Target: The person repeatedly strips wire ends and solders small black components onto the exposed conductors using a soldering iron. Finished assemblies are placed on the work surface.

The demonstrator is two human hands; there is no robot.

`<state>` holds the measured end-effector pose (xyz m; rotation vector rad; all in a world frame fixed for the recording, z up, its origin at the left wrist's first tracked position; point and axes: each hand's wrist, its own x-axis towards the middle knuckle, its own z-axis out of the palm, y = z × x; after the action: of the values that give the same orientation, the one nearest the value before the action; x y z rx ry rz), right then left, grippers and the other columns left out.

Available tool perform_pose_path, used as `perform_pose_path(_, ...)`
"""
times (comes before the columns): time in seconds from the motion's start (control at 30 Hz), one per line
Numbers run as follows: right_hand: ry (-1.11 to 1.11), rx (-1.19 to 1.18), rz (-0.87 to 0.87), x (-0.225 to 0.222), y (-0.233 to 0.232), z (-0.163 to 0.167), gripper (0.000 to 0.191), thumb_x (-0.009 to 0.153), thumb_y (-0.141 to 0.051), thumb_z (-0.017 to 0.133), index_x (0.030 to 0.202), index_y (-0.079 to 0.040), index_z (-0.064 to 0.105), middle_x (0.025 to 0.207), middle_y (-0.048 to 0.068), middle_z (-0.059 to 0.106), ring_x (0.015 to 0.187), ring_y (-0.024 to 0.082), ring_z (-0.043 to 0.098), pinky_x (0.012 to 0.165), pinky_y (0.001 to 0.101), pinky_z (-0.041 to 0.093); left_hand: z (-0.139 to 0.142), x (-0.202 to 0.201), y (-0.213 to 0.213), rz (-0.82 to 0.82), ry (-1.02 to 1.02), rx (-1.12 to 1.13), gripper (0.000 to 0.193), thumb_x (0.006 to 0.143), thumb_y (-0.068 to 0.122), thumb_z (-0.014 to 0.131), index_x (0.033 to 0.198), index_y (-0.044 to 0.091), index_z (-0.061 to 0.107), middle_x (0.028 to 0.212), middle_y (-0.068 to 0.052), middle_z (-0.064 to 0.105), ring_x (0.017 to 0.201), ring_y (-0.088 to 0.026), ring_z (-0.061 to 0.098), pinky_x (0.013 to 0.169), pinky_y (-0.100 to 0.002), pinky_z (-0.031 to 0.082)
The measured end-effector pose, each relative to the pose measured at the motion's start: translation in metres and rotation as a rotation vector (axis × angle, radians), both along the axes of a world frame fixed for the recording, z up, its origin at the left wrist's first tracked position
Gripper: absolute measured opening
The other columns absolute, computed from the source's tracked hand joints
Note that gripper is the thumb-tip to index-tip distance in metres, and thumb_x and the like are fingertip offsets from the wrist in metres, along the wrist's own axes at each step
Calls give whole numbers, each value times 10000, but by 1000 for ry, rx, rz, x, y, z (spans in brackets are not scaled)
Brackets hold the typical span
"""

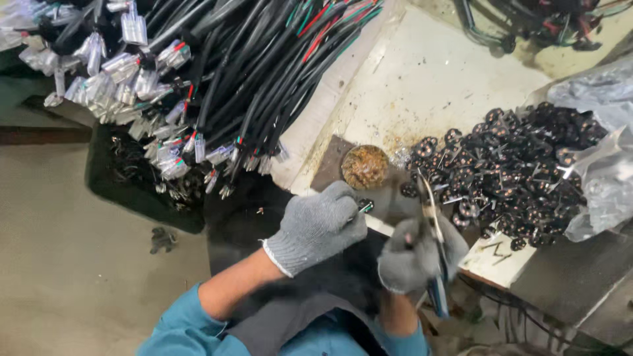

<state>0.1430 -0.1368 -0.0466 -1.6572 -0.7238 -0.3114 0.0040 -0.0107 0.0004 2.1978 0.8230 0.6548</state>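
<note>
Left hand: a grey glove was worn on the left hand (316, 227), and its fingers were closed around a small black plug part (365, 206), seen at the centre of the view.
Right hand: the right hand (414, 254), also in a grey glove, was closed around pliers (432, 240) with blue handles, at 4 o'clock from the small part.
Pile: many black round parts (511, 175) were heaped at 3 o'clock, beside a clear plastic bag (603, 178).
Wires: a big bundle of black cables (244, 72) was laid at 11 o'clock.
Bowl: a round brown dish (364, 166) was seen just above the small part, at 12 o'clock.
</note>
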Motion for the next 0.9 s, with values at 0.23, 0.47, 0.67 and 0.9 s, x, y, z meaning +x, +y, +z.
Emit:
perform_pose_path(0.23,342,301,281,-6,-27,-24,274,1036,-190,585,1247,-19,547,988,117,585,677,116,560,572,234,496,3,1,4,-1,21,-31,236,802,224,767,728,116,570,885,-57,624,575,-273,618,505,-400,493)
perform_pose_path(0.47,809,166,310,-25,-37,-31,402,1083,-290,616,1359,-38,468,1034,117,585,861,216,598,743,320,537,-1,-6,-1,-41,64,-91,227,868,267,763,792,121,607,899,-49,617,612,-251,635,510,-384,477)
perform_pose_path(0.67,230,-60,252,-36,-27,-35,435,1112,-371,582,1410,-138,367,1190,140,687,881,292,741,787,403,635,-5,-8,1,-90,114,-78,257,861,324,772,791,121,630,888,-47,616,591,-245,626,490,-391,462)
perform_pose_path(0.9,645,360,485,-28,-24,-29,442,1053,-433,598,1383,-183,444,1302,174,643,1160,336,651,978,506,574,-9,-5,-1,-66,109,-87,244,875,288,761,766,126,614,867,-45,613,582,-233,632,499,-378,468)
